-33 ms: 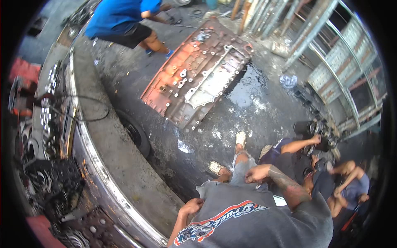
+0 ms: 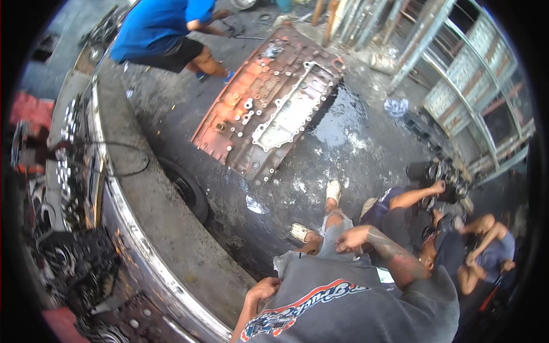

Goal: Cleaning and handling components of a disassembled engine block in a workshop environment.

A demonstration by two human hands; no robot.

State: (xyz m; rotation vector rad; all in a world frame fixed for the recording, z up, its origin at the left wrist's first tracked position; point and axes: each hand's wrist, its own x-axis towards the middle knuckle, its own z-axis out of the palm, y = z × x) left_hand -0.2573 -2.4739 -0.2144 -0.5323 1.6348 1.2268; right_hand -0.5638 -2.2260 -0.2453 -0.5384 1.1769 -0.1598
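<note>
My left hand (image 2: 264, 289) rests curled against the left side of my grey printed shirt (image 2: 337, 306). Its fingertips are partly hidden, and what they hold, if anything, does not show. In front of my waist, by the shirt's hem and my worn grey shorts (image 2: 330, 243), my right hand (image 2: 353, 238) hangs with its fingers bent inward; its palm is hidden. Ahead on the floor lies a big rusty orange-brown engine block (image 2: 274, 97), apart from both hands. A pale cover-like plate (image 2: 294, 108) lies along its upper face.
A person in a blue shirt (image 2: 157, 28) bends beside the block, holding a long tool. People (image 2: 409, 208) crouch at right by dark cylindrical parts (image 2: 432, 174). A concrete ledge (image 2: 171, 228), a tyre (image 2: 189, 191) and greasy engine parts (image 2: 77, 260) are at left. Metal frames (image 2: 466, 86) stand right; the floor is wet.
The view has shifted slightly, so the block and the person in blue sit a little further left. My hands stay in nearly the same place.
</note>
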